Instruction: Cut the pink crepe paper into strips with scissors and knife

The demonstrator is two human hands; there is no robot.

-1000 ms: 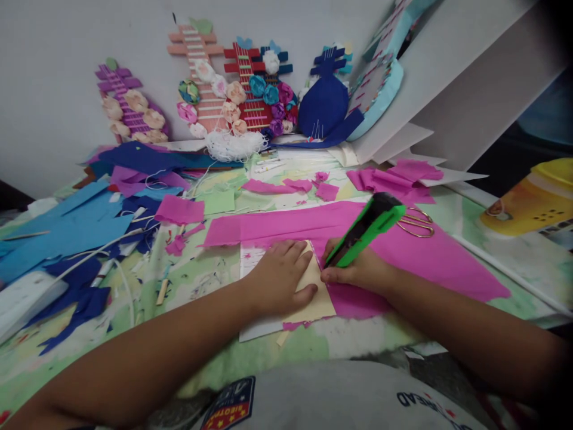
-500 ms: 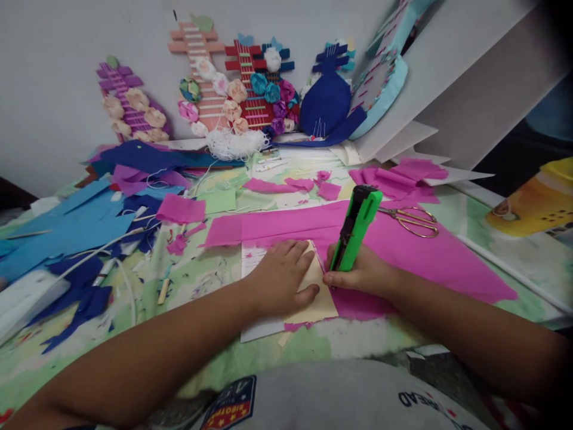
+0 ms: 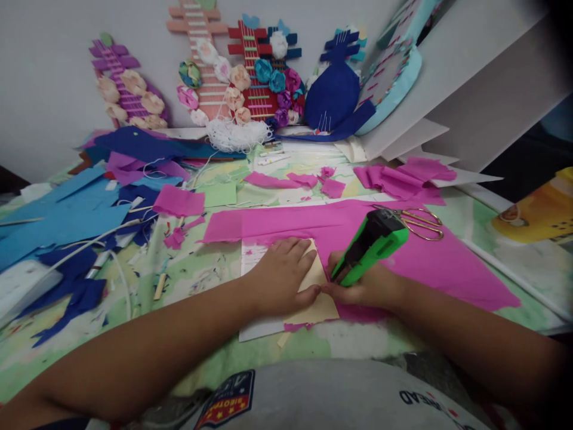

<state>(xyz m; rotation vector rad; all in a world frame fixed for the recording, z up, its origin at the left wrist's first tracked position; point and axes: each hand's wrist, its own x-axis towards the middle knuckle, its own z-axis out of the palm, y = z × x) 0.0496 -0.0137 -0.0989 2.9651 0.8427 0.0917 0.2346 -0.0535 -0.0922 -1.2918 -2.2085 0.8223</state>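
Magenta paper [image 3: 430,272] covered much of the table [image 3: 358,343] before me, and a cream card [image 3: 319,307] lay over its near left part, with a ragged magenta fringe showing past the card's near edge. My left hand [image 3: 284,278] rested flat on the card, its fingers stretched forward and lying close together, grasping nothing, the thumb pointing right toward the card's side. In my right hand [image 3: 373,289] I held a green and black cutter [image 3: 371,248], the fingers wrapped tight round its lower end.

What mattered most was how cutter and card edge stood to each other. That right edge slanted from far left to near right, and my right fingers sat just beside it, on the magenta side. The cutter's long axis leaned up and to the right, its butt raised and its low end pointing down at the edge. My fingers hid the blade, so I could not tell whether it touched. My right hand was the nearer to that edge, though my left thumb tip almost met it from the card side.

Gold-handled scissors [image 3: 421,226] lay beyond, to the right, on the magenta paper.
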